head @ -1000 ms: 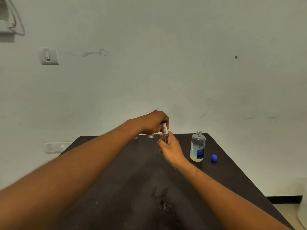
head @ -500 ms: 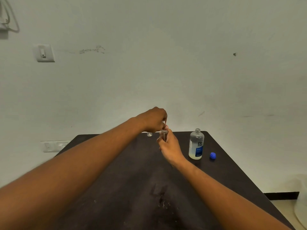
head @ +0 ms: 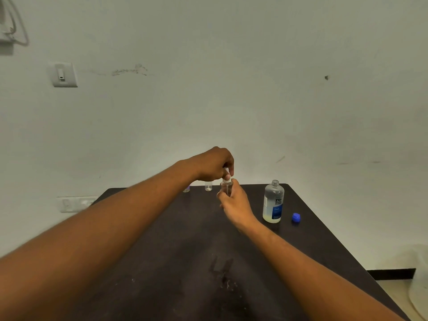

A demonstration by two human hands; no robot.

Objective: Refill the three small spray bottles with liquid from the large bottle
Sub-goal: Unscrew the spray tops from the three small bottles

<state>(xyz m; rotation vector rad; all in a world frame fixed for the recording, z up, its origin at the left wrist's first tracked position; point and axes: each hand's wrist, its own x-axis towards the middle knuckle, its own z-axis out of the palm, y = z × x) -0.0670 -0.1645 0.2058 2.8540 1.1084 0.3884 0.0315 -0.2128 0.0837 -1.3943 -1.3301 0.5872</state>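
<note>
My right hand (head: pixel 234 202) grips a small clear spray bottle (head: pixel 226 188) upright above the dark table (head: pixel 162 262). My left hand (head: pixel 214 164) pinches its white spray top (head: pixel 226 179) from above. The large clear bottle (head: pixel 273 202) with a blue label stands uncapped to the right of my hands. Its blue cap (head: pixel 296 217) lies on the table beside it. Two more small bottles stand near the table's far edge: a clear one (head: pixel 208 186) and one (head: pixel 186 188) partly hidden behind my left wrist.
The table's far edge meets a pale wall. A wall socket (head: pixel 76 203) sits at the left of the table and a switch (head: pixel 62 74) higher up. Faint wet marks (head: pixel 222 274) show on the near tabletop. The table's right edge drops to the floor.
Both hands stay together at the small bottle, with my left fingers shifting slightly on the spray top. The view has shifted a little with my head.
</note>
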